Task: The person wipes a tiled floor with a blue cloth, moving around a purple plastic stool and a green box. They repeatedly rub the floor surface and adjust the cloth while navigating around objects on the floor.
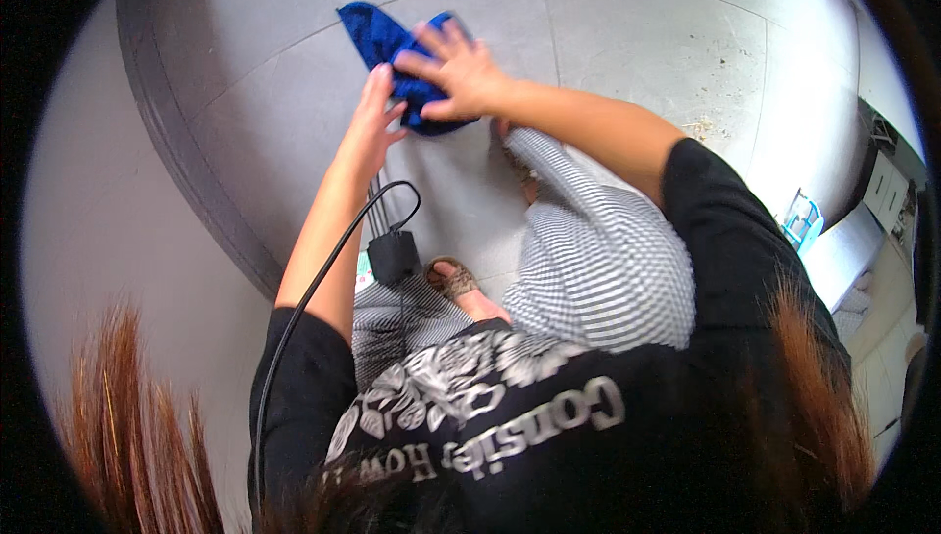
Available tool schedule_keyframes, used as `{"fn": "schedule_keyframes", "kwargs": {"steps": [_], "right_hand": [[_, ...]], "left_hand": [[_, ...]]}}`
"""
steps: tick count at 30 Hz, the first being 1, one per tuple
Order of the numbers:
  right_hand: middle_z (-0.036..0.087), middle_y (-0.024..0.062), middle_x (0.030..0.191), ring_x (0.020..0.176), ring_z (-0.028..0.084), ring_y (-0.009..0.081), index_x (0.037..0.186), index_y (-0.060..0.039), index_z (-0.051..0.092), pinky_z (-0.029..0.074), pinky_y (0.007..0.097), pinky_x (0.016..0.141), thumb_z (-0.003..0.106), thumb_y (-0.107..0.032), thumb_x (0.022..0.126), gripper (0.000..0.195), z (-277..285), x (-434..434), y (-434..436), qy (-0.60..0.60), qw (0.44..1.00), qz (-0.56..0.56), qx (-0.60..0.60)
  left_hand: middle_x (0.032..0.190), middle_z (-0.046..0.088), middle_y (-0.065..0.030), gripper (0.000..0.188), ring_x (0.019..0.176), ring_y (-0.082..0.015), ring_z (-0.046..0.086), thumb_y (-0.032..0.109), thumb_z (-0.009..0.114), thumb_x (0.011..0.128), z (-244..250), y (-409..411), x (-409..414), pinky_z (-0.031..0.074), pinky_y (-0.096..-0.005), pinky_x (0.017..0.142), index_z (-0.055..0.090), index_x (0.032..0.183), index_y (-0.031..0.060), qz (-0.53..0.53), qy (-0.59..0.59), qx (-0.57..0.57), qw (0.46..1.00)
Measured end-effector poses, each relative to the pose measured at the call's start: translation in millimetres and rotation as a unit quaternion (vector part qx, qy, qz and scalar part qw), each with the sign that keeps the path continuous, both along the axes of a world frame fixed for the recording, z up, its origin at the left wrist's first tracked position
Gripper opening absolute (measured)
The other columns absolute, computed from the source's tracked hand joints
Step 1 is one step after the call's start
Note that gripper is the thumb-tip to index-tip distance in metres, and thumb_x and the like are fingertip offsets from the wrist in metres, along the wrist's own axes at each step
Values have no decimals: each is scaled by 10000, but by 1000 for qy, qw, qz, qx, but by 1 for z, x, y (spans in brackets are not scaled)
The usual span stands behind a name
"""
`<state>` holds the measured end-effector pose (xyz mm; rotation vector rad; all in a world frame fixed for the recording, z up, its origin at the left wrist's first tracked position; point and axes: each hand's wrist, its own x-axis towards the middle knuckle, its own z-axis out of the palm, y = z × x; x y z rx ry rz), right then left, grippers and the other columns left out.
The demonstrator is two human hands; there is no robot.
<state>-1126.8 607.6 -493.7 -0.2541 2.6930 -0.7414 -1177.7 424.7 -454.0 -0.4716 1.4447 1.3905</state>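
A dark blue cloth lies spread and creased against the grey tiled floor in front of me. My right hand rests flat over the cloth with its fingers spread, slightly blurred. At the cloth's near left edge is my left hand, fingers apart, its fingertips beside or touching the fabric; contact cannot be told for sure. Neither hand grips the cloth. Part of the cloth is hidden under my right hand.
Pale debris is scattered on the tiles to the right. A dark skirting strip curves along the wall at left. Below my left hand hangs a black box with a looped cable. My sandalled foot and checked trouser leg are near.
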Motion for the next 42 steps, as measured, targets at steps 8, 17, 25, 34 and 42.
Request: {"fn": "schedule_keyframes", "kwargs": {"steps": [8,17,25,34,42], "right_hand": [[350,4,1428,1302,307,324,1216,-266,551,389,625,888,482,-204,868,360,-29,25,29,104,980,151,81],[475,182,1297,1177,432,388,1184,-99,555,374,446,1003,714,-109,649,558,24,199,221,0,935,-330,134],[509,136,1259,1132,477,366,1166,-107,538,402,447,971,785,-79,525,687,110,-3,36,121,985,12,-120],[180,38,1544,1413,138,355,1444,-228,345,279,669,991,653,-403,755,774,20,-93,-148,44,905,411,101],[470,24,1369,1308,379,310,1132,-194,584,399,451,1007,516,-120,845,304,-63,-143,-12,212,970,116,17]], "left_hand": [[1445,296,-162,822,1276,-294,369,604,494,880,-10,-11,18,329,-482,1016,226,1438,64,43,16,-65,997],[1289,484,-112,627,1144,-223,492,518,508,912,-7,13,5,413,-394,948,380,1350,89,15,48,-16,999],[1426,341,-110,730,1281,-254,379,580,498,896,59,7,14,370,-443,982,211,1465,226,101,76,50,991],[1453,273,-266,804,1336,-374,316,428,625,846,20,-165,-14,293,-409,1082,264,1425,3,-46,330,-302,893],[1504,140,-262,791,1403,-362,178,337,664,826,-28,-115,-25,229,-424,1116,243,1456,112,-82,354,-264,894]]}}
